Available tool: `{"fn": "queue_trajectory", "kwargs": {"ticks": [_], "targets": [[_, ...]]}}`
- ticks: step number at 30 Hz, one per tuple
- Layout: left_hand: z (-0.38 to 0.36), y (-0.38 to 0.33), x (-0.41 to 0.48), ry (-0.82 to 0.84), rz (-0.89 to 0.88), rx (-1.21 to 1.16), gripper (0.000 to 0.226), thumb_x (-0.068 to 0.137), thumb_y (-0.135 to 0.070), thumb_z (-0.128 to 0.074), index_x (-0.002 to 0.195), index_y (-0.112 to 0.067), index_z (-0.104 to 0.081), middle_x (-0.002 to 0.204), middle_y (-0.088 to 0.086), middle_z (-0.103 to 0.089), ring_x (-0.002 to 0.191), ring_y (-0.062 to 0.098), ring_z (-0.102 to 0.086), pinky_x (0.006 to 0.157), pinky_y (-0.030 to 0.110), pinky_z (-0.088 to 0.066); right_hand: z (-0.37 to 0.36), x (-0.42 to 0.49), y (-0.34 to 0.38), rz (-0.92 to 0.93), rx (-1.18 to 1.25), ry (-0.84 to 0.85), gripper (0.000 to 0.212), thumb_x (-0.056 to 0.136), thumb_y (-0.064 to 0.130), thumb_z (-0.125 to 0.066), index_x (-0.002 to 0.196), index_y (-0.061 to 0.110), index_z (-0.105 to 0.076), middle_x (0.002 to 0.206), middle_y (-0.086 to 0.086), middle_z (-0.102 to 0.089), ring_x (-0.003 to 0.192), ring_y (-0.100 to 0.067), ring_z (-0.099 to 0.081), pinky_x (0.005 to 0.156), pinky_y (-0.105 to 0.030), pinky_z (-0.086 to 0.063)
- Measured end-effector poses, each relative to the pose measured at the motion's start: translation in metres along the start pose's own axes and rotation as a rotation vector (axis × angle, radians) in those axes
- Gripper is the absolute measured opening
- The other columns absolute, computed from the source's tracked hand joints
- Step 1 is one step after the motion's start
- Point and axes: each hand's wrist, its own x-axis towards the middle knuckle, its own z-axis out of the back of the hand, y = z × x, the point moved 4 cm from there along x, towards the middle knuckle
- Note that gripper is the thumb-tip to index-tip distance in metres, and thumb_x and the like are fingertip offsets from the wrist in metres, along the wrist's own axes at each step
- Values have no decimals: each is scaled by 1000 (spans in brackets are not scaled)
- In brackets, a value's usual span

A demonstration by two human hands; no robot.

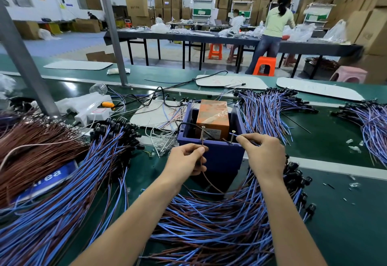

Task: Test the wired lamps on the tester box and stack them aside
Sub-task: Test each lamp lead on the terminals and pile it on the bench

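The tester box (222,157) is a dark blue open bin with an orange block (212,119) inside and two upright screws, a left screw (203,133) and a right screw (232,137), on its near rim. My left hand (186,160) pinches a brown wire end against the left screw. With my right hand (263,152) I pinch a blue wire end at the right screw. That wire pair runs down to the heap of blue and brown wired lamps (219,224) in front of me. Which lamp belongs to the held wires is hidden.
A large fan of wired lamps (83,182) lies at the left beside brown wires (35,150). More bundles (272,108) lie behind the box and at the far right (372,123). A white power strip (92,113) sits left of the box. A person stands at the dark tables beyond.
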Motion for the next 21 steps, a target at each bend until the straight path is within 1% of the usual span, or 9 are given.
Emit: {"fn": "queue_trajectory", "kwargs": {"ticks": [2,5,8,15,21], "targets": [[1,0,0,-2,-2,-1,18,97,-16,-53,92,-15,-70,61,-4,-61,49,8,-60,65,26,-53,0,1,0,-10,-10,-1,12,84,35,-70,90,27,-77,82,-4,-71,78,-21,-62,60,-27,-45],[3,0,0,-4,-2,-1,18,97,-16,-54,92,-15,-71,62,-3,-62,50,8,-61,66,27,-54,0,1,0,-15,-21,5,12,84,35,-70,90,28,-77,78,-2,-70,69,-18,-60,51,-22,-39],[3,1,1,-6,-1,-1,17,96,-17,-55,92,-16,-71,64,-2,-63,51,8,-61,67,27,-55,0,2,1,-19,-22,3,11,84,33,-70,89,27,-77,79,-1,-71,67,-16,-59,47,-19,-35],[5,0,2,-8,-7,-2,17,96,-17,-55,92,-17,-71,64,-2,-63,50,8,-61,62,24,-54,-5,7,6,-19,-40,-25,11,85,29,-67,88,25,-77,80,-4,-70,70,-23,-61,47,-20,-34],[5,0,4,-15,-11,1,16,96,-18,-56,93,-16,-72,65,-1,-63,52,9,-61,62,24,-54,-4,5,6,-30,-55,-30,11,85,26,-66,85,23,-77,77,-3,-70,67,-21,-60,46,-17,-33]]}}
